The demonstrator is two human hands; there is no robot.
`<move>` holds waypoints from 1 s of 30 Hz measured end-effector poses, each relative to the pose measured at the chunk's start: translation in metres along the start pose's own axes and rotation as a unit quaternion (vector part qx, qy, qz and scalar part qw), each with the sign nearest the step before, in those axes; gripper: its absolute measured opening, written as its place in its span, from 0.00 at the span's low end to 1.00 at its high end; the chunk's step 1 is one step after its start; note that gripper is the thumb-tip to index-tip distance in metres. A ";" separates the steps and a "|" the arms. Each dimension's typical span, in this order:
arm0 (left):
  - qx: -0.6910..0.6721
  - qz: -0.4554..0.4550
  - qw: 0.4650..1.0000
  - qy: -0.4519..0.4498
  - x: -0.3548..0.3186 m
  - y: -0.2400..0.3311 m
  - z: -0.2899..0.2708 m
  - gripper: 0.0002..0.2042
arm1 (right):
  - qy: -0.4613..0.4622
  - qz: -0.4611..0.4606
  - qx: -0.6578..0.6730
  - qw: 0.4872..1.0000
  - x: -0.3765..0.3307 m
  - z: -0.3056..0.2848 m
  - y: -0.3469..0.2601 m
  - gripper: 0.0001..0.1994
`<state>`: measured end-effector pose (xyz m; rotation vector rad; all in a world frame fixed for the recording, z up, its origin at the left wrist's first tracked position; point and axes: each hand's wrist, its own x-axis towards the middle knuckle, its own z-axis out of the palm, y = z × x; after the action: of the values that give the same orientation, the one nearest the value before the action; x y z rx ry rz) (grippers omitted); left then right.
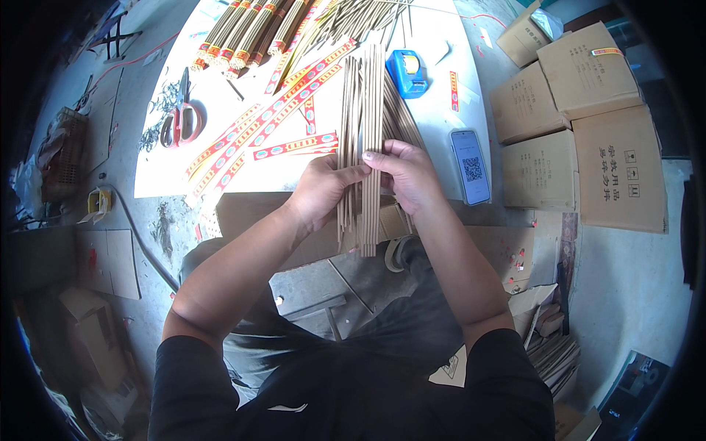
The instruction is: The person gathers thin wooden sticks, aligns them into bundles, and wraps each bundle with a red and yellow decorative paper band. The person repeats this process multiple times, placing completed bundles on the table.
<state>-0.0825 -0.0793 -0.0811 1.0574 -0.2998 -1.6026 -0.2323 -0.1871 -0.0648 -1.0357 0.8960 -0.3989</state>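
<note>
Both my hands are in front of me, at the table's near edge. My left hand (320, 188) is closed round a loose bunch of thin brown incense sticks (351, 103), its thumb pointing right. Close beside it, my right hand (409, 176) grips a flatter, more even row of incense sticks (373, 88), with the thumb across their front. Both bunches stand lengthwise, their lower ends hanging below my hands. More loose sticks (401, 117) lie behind my right hand. Red and yellow paper strips (272, 128) spread over the table to the left.
On the white table (220, 95) are scissors (182, 121), a blue tape dispenser (407, 73), a phone (470, 167) and wrapped stick bundles (243, 33). Loose sticks (353, 26) pile at the far side. Cardboard boxes (588, 70) stack at the right.
</note>
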 end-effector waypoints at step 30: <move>-0.034 -0.031 0.999 -0.023 -0.007 0.009 0.005 0.11 | -0.055 0.029 0.001 0.998 0.003 -0.005 -0.002 0.09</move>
<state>-0.0807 -0.0783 -0.0689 0.9871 -0.2424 -1.6819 -0.2343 -0.1923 -0.0656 -1.0171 0.8248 -0.2920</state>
